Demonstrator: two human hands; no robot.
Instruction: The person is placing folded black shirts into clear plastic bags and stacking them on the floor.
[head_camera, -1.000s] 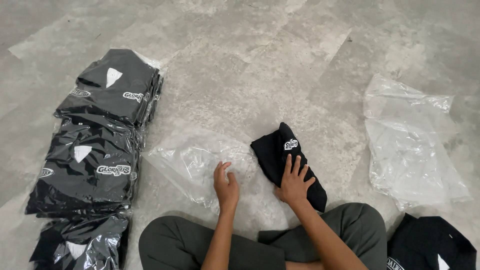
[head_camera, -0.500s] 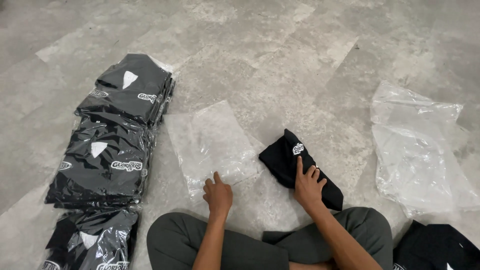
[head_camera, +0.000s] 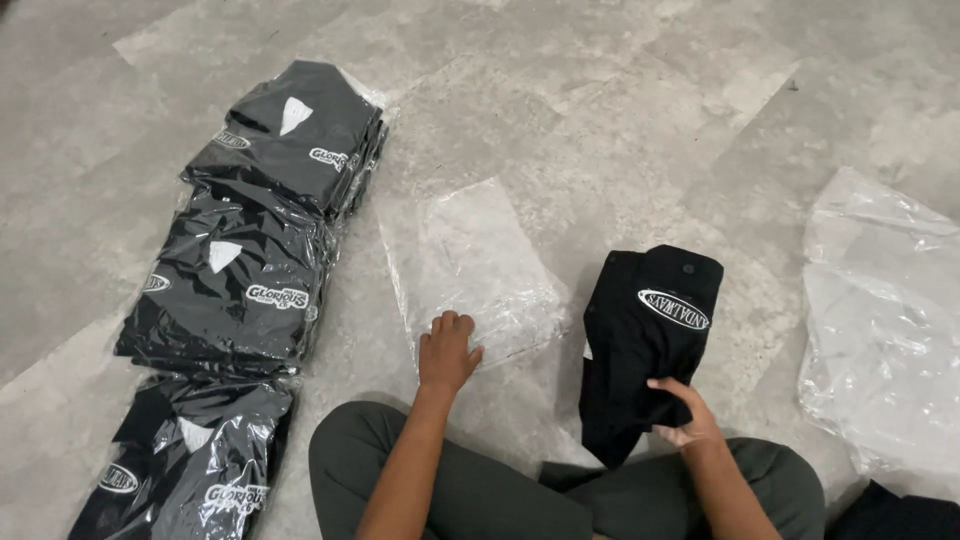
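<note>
I sit cross-legged on the grey stone floor (head_camera: 620, 110). My right hand (head_camera: 682, 418) has its fingers closed around the lower end of a folded black garment (head_camera: 645, 340) with a white oval emblem, holding it up just off the floor beside my right knee. My left hand (head_camera: 446, 352) rests with curled fingers on the near edge of an empty clear plastic bag (head_camera: 470, 262) lying flat in front of me; whether it pinches the film or only presses it I cannot tell.

Judging by what lies around, a good part of the work looks done: to my left a row of bagged black garments (head_camera: 255, 270) is stacked in overlapping piles. The garment in my right hand is not bagged, and the bag under my left hand looks unopened.

To my right lies a heap of loose clear bags (head_camera: 885, 330), well apart from the flat one. Another dark piece (head_camera: 900, 515) shows at the lower right corner. Nothing lies between garment and bag; only my knees crowd the space.
</note>
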